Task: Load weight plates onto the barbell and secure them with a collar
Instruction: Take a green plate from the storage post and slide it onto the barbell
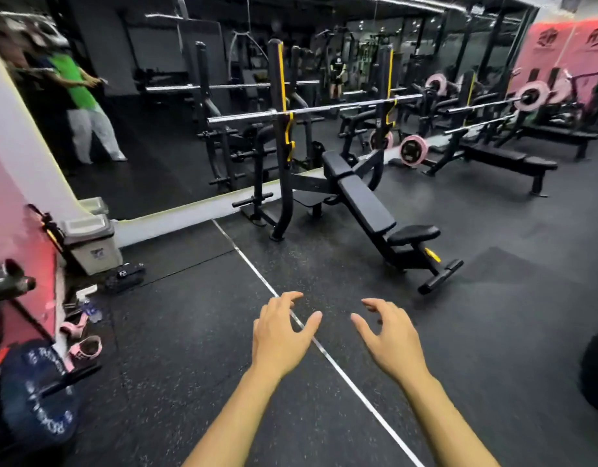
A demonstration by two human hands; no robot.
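**Bare bar, empty hands: loading not yet begun**

We stand on the gym floor (324, 271) with both hands out in front of us and nothing in either one. Our left hand (279, 335) and right hand (391, 338) hover palms down above the floor, fingers spread and loosely bent; each grip is wide open and holds nothing.

The barbell (311, 110) rests on the yellow hooks of the rack (280, 136) above the incline bench (365, 203), well ahead of our hands. Its near sleeve looks bare: we see no plate and no collar on it. By our reading, the whole job is still to do: fetch plates, slide them on, then clamp the collar.

A dark plate (38, 396) sits low at the far left, well apart from our left hand, with small pink items beside it too blurred to name. Pink plates (413, 150) hang on racks farther off to the right. We cannot make out a collar anywhere. The nearest plate lies to our left, the bar straight ahead.
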